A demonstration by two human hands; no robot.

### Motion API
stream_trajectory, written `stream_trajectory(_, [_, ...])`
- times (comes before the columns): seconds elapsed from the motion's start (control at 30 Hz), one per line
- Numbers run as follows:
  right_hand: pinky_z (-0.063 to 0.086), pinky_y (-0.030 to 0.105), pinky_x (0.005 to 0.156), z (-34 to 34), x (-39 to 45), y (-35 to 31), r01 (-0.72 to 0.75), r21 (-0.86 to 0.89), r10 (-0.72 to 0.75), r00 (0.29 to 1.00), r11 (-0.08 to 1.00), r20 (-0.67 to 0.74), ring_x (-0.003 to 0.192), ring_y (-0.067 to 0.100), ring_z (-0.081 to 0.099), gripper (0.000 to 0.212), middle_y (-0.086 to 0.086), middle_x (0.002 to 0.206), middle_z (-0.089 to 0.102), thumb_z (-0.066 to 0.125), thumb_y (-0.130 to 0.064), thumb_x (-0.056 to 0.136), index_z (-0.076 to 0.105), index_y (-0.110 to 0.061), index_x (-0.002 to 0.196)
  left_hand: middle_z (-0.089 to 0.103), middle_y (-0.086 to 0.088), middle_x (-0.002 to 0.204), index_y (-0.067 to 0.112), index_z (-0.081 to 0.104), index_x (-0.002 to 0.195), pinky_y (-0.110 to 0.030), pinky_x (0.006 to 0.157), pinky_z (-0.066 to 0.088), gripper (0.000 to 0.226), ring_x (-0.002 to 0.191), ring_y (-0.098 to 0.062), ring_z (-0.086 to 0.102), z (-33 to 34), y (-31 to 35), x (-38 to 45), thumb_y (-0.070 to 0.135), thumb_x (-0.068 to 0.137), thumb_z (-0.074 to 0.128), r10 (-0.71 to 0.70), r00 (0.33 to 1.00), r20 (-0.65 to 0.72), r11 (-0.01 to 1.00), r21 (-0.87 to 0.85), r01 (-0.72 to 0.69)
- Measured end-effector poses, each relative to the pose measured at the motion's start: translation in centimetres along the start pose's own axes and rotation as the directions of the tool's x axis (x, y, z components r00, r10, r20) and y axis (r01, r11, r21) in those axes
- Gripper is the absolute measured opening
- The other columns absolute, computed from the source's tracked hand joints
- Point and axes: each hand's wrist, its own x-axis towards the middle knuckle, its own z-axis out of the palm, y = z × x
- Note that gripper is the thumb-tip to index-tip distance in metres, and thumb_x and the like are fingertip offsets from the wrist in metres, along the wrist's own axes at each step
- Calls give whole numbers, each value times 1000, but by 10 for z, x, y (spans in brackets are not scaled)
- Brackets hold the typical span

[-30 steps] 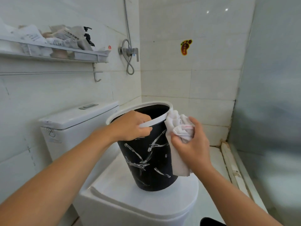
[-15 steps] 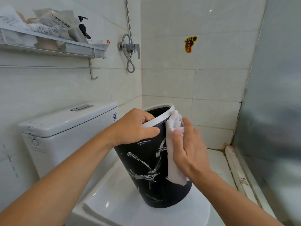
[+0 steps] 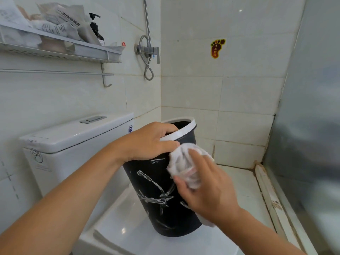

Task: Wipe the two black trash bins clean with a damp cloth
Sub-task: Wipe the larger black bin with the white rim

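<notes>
A black trash bin (image 3: 158,196) with white streak markings and a white rim stands tilted on the closed toilet lid (image 3: 132,234). My left hand (image 3: 149,142) grips the bin's white rim, fingers hooked inside and thumb on the outside. My right hand (image 3: 207,190) holds a bunched white cloth (image 3: 185,168) and presses it against the bin's upper side, just below the rim. The cloth's loose end hangs down behind my wrist. Only one bin is in view.
The white toilet cistern (image 3: 73,142) stands to the left. Above it a wall shelf (image 3: 60,50) holds packets and a pump bottle, with a towel bar below. A shower valve (image 3: 149,50) and hose hang in the corner. A frosted glass partition (image 3: 311,126) runs along the right.
My right hand has moved the cloth from the bin's right edge round to its front, nearer my left thumb, and bunched it more. The left hand keeps its grip on the rim.
</notes>
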Motion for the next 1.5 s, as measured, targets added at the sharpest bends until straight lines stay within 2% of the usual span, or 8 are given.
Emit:
stream_trajectory(0.13, [56,38,52,-2,7,3,90,-65,-89,996,994,15,81,24,68,60,0,107,69,70,-55,88,57,-17,134,74,-16,99,14,75,103,-49,82,54,15,83,-26,67,-5,-8,-5,23,95,66,26,999,-36,997,-71,-28])
stream_trajectory(0.3, [46,32,66,-9,40,1,-373,55,372,928,926,18,87,19,67,45,-17,98,67,65,-57,90,56,-33,126,74,-22,102,16,77,107,-43,79,56,14,81,-19,68,-10,-19,-7,10,99,68,-10,992,-130,992,-126,-6])
stream_trajectory(0.5, [51,36,48,-2,11,-22,176,-70,-168,981,982,101,77,24,65,50,-6,96,68,69,-56,87,65,-20,121,76,-14,104,11,78,107,-32,82,54,14,86,-11,67,-14,-22,-6,7,99,67,-16,985,-170,991,-131,-6])
stream_trajectory(0.77, [51,34,68,-9,44,-12,-361,44,361,933,932,2,87,15,66,52,-14,98,65,61,-67,85,56,-34,125,75,-16,99,19,79,108,-27,73,51,17,76,-10,64,-11,-20,-5,11,98,67,-29,981,-194,991,-131,3])
stream_trajectory(0.97, [53,38,70,-11,24,-18,-280,-93,286,956,956,69,102,28,56,60,4,123,52,48,-67,90,41,-42,144,65,-16,82,14,77,101,-36,73,44,15,74,-16,55,-7,-14,-3,24,95,68,-9,991,-136,988,-152,-12])
stream_trajectory(1.2, [49,31,45,-18,18,-23,-95,-204,108,993,974,56,71,18,58,61,-1,99,61,54,-56,96,51,-19,145,75,-15,99,17,77,104,-41,78,58,14,82,-16,69,-7,-6,-4,26,101,68,9,998,-70,991,-136,-18])
stream_trajectory(1.33, [46,30,46,-29,29,-16,-50,-192,57,998,980,31,69,21,65,52,-4,95,68,58,-55,93,59,-25,136,62,7,77,6,73,107,-19,71,46,65,73,-3,54,-9,-10,-7,66,97,49,42,998,-43,996,-78,-45])
stream_trajectory(1.5, [41,30,41,-39,42,-19,116,-229,-104,993,966,62,65,21,59,49,-5,88,62,62,-51,94,62,-25,136,67,-5,100,-5,65,117,-52,101,49,111,94,-13,57,-9,-16,-2,91,85,21,-29,999,-32,999,16,29])
